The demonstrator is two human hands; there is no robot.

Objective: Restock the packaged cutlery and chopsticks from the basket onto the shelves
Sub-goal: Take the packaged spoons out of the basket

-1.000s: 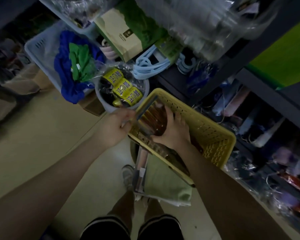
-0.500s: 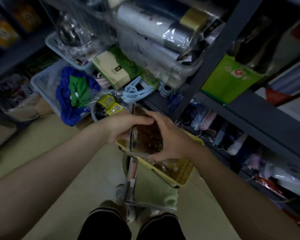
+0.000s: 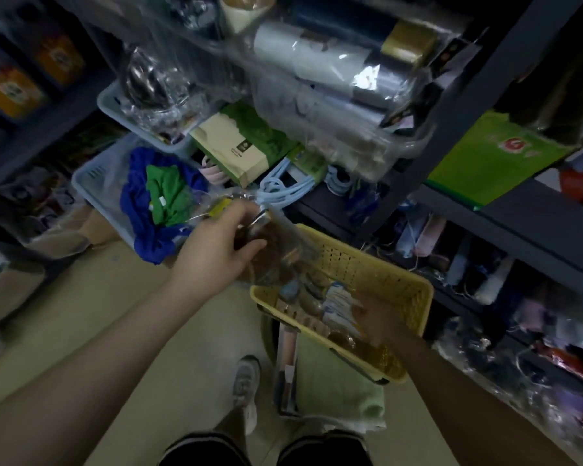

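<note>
Yellow plastic basket (image 3: 414, 297) sits at centre right, just in front of the dark metal shelves (image 3: 505, 227), its far right corner close to the lower shelf edge. Left hand (image 3: 216, 250) is closed around a clear packet of brown chopsticks (image 3: 276, 250), held above the basket's far left corner; motion blur smears the packet, so its count and print cannot be read. Right hand (image 3: 381, 317) is down inside the basket among more packets (image 3: 334, 304), blurred, and its grip cannot be told. Basket's near side covers part of a green cloth bundle (image 3: 337, 381) below it. Blue tray (image 3: 95, 183) at left holds blue and green fabric, partly covered by the left hand and a crinkled clear bag. Upper shelf is crowded with clear bags (image 3: 334, 129) overhanging its edge, contents hard to make out. Lower right shelves are dark and indistinct. Open floor (image 3: 115, 297) lies to the left and near; a shoe (image 3: 246, 381) stands just left of the bundle.
</note>
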